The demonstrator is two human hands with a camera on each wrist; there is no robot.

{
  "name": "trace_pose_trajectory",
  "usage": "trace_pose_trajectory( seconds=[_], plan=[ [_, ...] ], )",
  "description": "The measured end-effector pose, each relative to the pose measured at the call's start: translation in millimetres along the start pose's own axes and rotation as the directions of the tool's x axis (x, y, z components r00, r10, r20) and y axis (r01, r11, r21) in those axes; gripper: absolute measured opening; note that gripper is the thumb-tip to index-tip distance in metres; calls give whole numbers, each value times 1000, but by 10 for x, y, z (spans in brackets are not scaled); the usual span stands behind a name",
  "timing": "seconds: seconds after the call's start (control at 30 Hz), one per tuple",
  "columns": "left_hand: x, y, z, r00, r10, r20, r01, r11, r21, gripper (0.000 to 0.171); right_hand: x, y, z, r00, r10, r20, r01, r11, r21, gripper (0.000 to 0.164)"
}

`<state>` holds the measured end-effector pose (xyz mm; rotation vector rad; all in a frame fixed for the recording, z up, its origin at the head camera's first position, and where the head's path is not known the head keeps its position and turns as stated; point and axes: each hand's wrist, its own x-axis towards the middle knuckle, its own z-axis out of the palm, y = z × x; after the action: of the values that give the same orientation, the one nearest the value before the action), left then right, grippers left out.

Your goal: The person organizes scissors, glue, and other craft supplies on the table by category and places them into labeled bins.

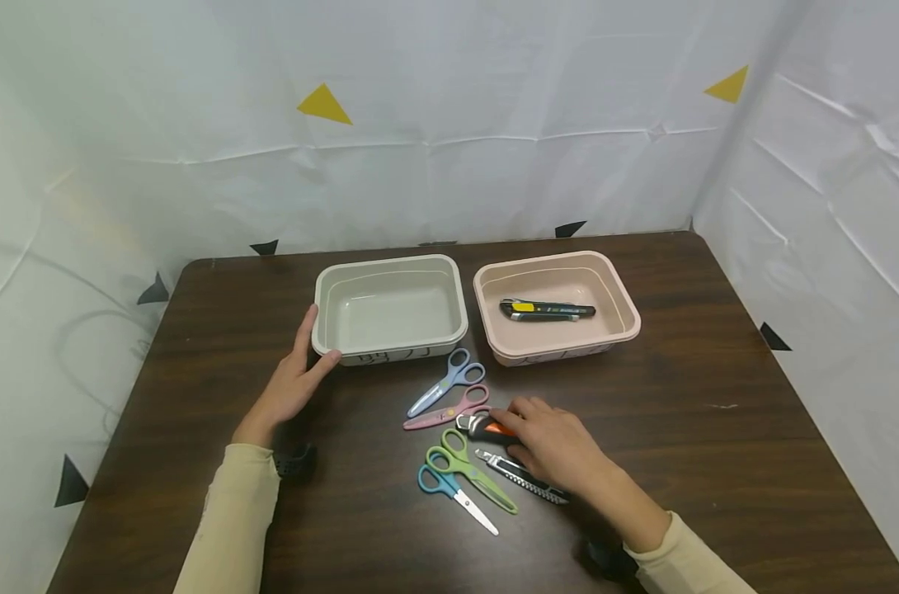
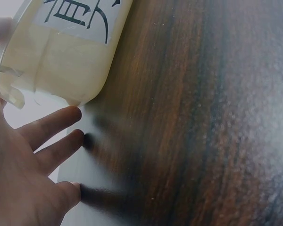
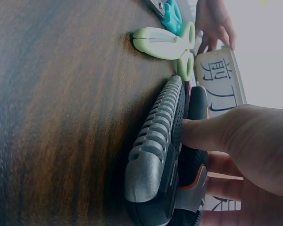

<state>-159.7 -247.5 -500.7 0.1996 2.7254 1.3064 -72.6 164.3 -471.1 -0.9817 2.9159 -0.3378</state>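
My right hand (image 1: 561,450) pinches a black-and-orange utility knife (image 1: 482,429) between thumb and fingers, low over the table. Right beside it lies a silver-and-black utility knife (image 3: 153,136), nearer the camera in the right wrist view. With fingers spread and fairly straight, my left hand (image 1: 286,388) touches the front left corner of the grey-green bin (image 1: 390,318), its thumb at the front rim. Left of the knives lie blue scissors (image 1: 442,386), pink scissors (image 1: 449,414), green scissors (image 1: 468,470) and teal scissors (image 1: 449,487).
At the back right stands a pink bin (image 1: 524,340) with black-and-yellow utility knives (image 1: 549,310) inside. Both bins bear labels with dark characters on their fronts. White sheeting (image 1: 435,190) hangs behind and beside the dark wooden table (image 1: 717,462).
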Motion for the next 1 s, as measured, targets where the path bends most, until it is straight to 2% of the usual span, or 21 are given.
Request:
trace_pose_trajectory(
  seconds=[0.53, 0.8, 1.0],
  plan=[
    [12, -5, 30, 1000, -12, 2, 12, 1000, -12, 81, -46, 7, 25, 999, -39, -32, 39, 999, -28, 46],
    [20, 7, 41, 1000, -4, 3, 4, 1000, -16, 83, -81, -6, -17, 999, -47, 6, 48, 998, -34, 47],
    [20, -8, 35, 1000, -17, 1, 17, 1000, -13, 81, -77, -29, -137, 997, -75, 28, 76, 996, -43, 46]
  ],
)
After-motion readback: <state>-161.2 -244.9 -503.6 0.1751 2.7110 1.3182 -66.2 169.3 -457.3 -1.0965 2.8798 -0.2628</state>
